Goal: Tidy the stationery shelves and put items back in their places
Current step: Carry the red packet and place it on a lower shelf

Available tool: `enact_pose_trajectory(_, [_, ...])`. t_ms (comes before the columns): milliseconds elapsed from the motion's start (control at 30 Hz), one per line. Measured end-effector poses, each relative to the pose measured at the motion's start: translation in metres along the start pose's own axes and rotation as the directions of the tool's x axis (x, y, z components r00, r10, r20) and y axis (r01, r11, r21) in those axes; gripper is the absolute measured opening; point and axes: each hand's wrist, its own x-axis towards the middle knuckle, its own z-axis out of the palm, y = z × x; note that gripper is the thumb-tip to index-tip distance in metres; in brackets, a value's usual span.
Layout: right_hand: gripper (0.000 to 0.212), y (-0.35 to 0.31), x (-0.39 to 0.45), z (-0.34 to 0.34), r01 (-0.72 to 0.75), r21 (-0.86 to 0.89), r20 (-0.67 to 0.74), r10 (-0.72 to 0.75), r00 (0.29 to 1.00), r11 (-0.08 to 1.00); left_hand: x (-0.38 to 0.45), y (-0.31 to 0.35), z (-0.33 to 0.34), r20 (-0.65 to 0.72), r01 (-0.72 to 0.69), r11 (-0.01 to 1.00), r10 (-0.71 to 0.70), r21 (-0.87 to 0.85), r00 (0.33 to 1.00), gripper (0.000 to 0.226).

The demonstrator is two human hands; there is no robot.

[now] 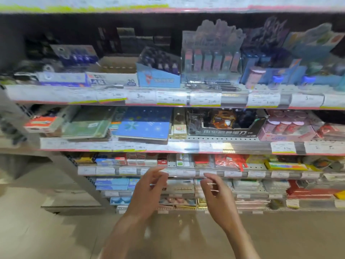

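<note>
From my remote seat I saw the left hand (147, 191) at seven o'clock and the right hand (217, 195) at five o'clock raised empty, fingers loosely curled and slightly apart, before the stationery shelves (186, 146) that filled the frame from nine to three o'clock.

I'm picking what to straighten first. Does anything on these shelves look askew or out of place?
Yes. On the top stocked shelf, loose pens lie flat along the front edge instead of in a display box. One shelf down, the blue notebook stack and green notebooks sit tilted.
</note>
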Motion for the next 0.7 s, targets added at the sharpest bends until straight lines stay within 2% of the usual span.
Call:
enact_pose_trajectory(100, [0.025, -0.019, 0.003, 0.03, 0.026, -0.086, -0.054, -0.031, 0.998, 0.996, 0.013, -0.004, -0.039, 0.026, -0.046, 0.999, 0.047, -0.014, 0.999, 0.026])
enact_pose_trajectory(400, [0.024, -0.098, 0.018, 0.149, 0.067, -0.173, -0.115, -0.088, 0.989, 0.983, 0.061, -0.013, -0.181, 0.016, -0.102, 0.995, 0.102, 0.006, 0.995, 0.015])
enact_pose_trajectory(500, [0.025, -0.12, 0.025, 0.184, 0.089, -0.207, -0.132, -0.118, 0.984, 0.974, 0.072, -0.017, -0.216, 0.01, -0.095, 0.995, 0.095, 0.024, 0.995, 0.02])
enact_pose_trajectory(700, [0.022, -0.154, 0.036, 0.226, 0.127, -0.278, -0.104, -0.161, 0.981, 0.952, 0.087, -0.034, -0.27, -0.087, -0.055, 0.999, 0.055, 0.001, 0.995, 0.017])
